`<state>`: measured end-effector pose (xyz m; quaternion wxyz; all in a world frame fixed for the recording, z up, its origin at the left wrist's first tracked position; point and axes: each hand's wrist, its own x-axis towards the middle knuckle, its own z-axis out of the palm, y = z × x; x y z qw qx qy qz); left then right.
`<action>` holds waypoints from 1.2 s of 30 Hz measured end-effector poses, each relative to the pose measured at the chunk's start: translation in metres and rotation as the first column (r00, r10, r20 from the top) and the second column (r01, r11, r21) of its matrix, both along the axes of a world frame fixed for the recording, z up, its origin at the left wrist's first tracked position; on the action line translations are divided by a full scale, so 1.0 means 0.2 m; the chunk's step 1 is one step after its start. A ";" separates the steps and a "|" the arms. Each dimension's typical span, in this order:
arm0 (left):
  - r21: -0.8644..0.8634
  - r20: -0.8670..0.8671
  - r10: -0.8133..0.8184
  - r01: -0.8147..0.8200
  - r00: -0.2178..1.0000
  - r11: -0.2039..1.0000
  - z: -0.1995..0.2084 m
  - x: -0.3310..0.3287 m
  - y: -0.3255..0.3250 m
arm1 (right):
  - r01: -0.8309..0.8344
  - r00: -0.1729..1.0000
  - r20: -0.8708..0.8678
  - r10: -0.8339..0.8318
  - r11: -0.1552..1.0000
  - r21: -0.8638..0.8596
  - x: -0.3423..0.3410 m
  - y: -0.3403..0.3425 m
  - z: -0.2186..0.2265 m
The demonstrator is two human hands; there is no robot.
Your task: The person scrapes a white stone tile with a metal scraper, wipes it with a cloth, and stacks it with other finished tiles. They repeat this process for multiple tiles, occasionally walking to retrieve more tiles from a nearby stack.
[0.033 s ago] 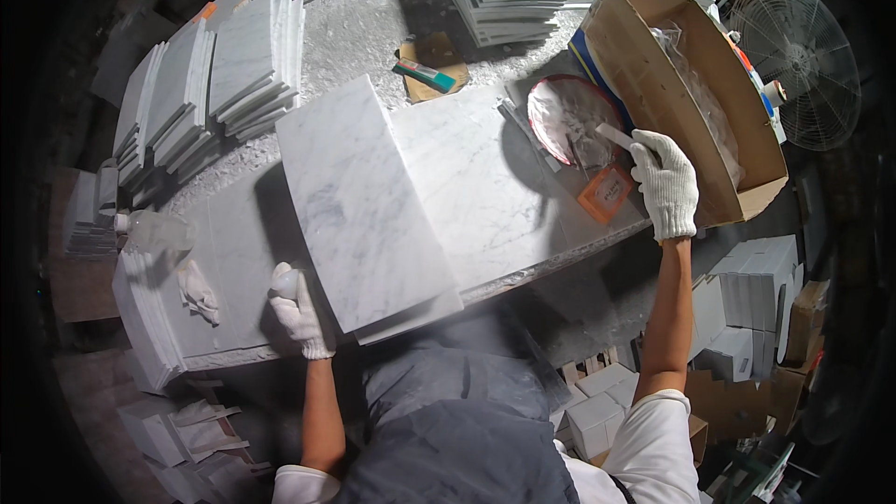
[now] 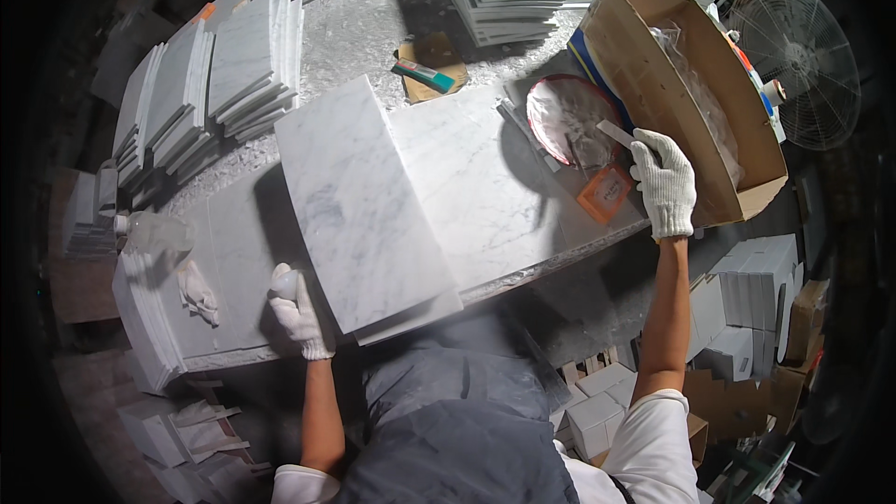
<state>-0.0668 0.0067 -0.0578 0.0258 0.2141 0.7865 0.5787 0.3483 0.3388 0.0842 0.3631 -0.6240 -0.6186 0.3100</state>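
Observation:
A white knitted glove covers my left hand [image 2: 299,315], which is closed around a small, rounded, whitish thing [image 2: 285,284] by the left edge of a grey-veined marble tile [image 2: 359,210]. The tile lies tilted across other pale tiles, its near end at the bench edge. My right hand [image 2: 665,182], gloved the same way, grips a flat, pale putty knife [image 2: 614,133]. Its blade points toward a round, red-rimmed dish [image 2: 539,112] of whitish paste. Below the dish is an orange packet [image 2: 605,194]. The fingers hide the knife's handle.
Marble tiles stand in stacks at the left [image 2: 252,61] and far middle [image 2: 499,0]. An open cardboard box [image 2: 644,47] borders the dish, with a fan [image 2: 793,61] behind. A green-handled tool [image 2: 425,75] lies on cardboard. White boxes [image 2: 756,285] stand below right; a crumpled glove [image 2: 198,292] lies left.

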 end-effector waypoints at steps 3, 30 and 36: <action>-0.039 -0.011 -0.001 0.001 1.000 0.999 0.01 0.00 0.00 | 0.067 0.978 -0.187 -0.088 0.991 -0.117 -0.02 0.03 -0.08; 0.015 0.022 -0.007 0.007 1.000 1.000 -0.04 -0.02 0.00 | 0.002 0.931 -0.359 -0.065 0.985 -0.175 -0.03 0.06 -0.19; 0.009 0.105 -0.002 0.001 0.994 1.000 0.06 0.05 0.02 | -0.184 0.885 -0.453 0.110 0.976 -0.121 -0.20 -0.12 0.01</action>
